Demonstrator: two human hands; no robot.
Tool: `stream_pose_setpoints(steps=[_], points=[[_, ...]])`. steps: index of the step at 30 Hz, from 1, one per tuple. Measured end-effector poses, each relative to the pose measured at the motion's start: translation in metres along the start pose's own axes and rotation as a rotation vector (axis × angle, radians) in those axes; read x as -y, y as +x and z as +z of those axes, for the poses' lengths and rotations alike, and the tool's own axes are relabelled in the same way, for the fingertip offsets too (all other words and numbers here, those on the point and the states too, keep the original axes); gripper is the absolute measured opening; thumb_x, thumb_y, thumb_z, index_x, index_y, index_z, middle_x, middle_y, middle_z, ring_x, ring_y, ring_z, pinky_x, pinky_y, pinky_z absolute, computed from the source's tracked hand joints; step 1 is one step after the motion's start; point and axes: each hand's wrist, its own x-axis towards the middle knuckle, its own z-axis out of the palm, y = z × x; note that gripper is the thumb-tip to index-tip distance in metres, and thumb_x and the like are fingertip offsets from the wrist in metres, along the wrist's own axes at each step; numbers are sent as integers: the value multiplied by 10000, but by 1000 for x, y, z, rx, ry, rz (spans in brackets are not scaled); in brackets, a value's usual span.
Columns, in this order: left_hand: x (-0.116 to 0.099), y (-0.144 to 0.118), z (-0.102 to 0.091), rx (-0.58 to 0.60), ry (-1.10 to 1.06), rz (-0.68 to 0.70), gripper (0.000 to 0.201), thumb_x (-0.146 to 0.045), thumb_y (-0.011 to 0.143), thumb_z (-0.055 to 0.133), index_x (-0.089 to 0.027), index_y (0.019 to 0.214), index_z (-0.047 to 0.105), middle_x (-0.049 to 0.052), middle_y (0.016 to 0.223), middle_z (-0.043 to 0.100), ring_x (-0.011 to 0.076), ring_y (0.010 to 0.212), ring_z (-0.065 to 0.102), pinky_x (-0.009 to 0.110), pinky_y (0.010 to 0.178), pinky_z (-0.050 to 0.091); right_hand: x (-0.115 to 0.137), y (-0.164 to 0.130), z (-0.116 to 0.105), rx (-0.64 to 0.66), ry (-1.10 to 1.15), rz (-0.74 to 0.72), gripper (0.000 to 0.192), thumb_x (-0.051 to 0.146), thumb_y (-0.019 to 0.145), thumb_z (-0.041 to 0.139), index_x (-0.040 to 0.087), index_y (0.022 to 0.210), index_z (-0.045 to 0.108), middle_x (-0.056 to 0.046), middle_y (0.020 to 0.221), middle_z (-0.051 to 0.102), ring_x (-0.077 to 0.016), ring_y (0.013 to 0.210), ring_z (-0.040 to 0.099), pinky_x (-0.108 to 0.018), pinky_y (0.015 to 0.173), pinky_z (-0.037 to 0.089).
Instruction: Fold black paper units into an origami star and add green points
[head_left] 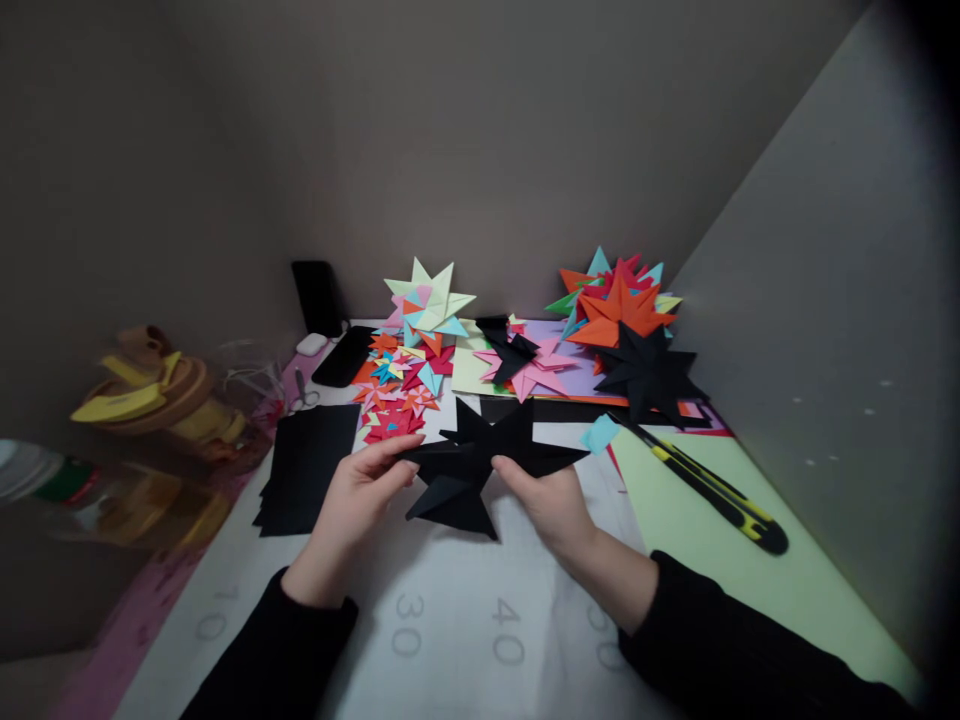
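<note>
1. Your black paper star (pixel 480 447) is between your 2 hands, in front of the pile of small coloured stars (pixel 397 385) and over the white work surface (pixel 450 600).
2. Your left hand (pixel 367 490) pinches the star's left point between thumb and fingers.
3. Your right hand (pixel 551 505) grasps the right part, thumb pressed on top; its other fingers are hidden beneath, so you can't confirm their placement from here.
4. The step in hand looks like joining or shaping folded points by hand: the lower flaps spread unevenly, unlike the fuller black star (pixel 649 372) at the right.
5. Your next move probably calls for steadying the middle with your right thumb while your left fingers align and crease the loose flaps.
6. Go gently; too hard a pull could bend a tip or part a join.
</note>
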Motion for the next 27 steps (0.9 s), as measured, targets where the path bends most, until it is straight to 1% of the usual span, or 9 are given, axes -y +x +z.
stream_pose_setpoints(steps=[3,6,10,12,15,20,22,25,27], points=[[-1,-1,1,22,-36,-6,268,-221,701,725,-215,968,754,23,805,726,122,717,621,202,667,479,1,0,0,7,10,-4,333,369,728,711,201,1014,688,-84,1040,728,-287,1052,645,-465,974,473],[-7,-4,1,35,15,-5,258,-241,695,730,-205,949,757,48,886,739,155,771,646,228,685,497,4,0,0,12,15,6,259,353,730,705,200,939,697,-75,992,738,-273,975,674,-442,932,502],[-14,-6,3,51,142,19,225,-219,689,714,-200,908,764,40,806,738,151,681,646,228,630,497,7,-1,0,42,-32,29,142,339,732,688,206,780,691,-45,785,743,-248,767,699,-414,812,551],[-16,-7,3,55,140,22,203,-204,699,682,-194,884,766,27,717,721,140,610,630,226,587,491,8,-1,-1,58,-58,11,117,327,739,679,211,749,684,-27,725,729,-236,723,690,-400,781,556],[-18,-6,3,48,82,16,197,-188,699,655,-188,863,764,7,633,684,125,539,599,218,534,471,8,-1,-2,57,-78,-8,103,317,738,680,214,749,685,-23,707,721,-240,731,686,-388,749,560],[-21,-6,2,62,68,5,214,-171,692,647,-173,875,758,-1,597,648,108,514,566,208,518,449,6,-2,-1,61,-99,-54,114,320,749,684,219,799,700,-37,768,730,-253,783,689,-385,732,562],[-22,-5,3,63,71,0,210,-169,691,640,-173,866,755,10,667,662,100,518,560,206,511,446,5,-2,-2,79,-109,-81,115,322,762,677,223,814,705,-41,801,733,-254,809,688,-384,739,561],[-25,-5,3,65,80,18,186,-172,682,640,-175,835,746,36,870,672,92,553,567,207,507,453,5,-3,-2,119,-125,-106,111,308,776,669,223,836,707,-43,851,731,-250,845,683,-377,760,554],[-26,-4,3,73,96,23,171,-178,676,645,-169,823,731,36,896,656,92,559,564,209,507,453,6,-3,-2,152,-127,-117,118,299,779,665,221,857,705,-44,871,730,-247,852,679,-372,763,552]])
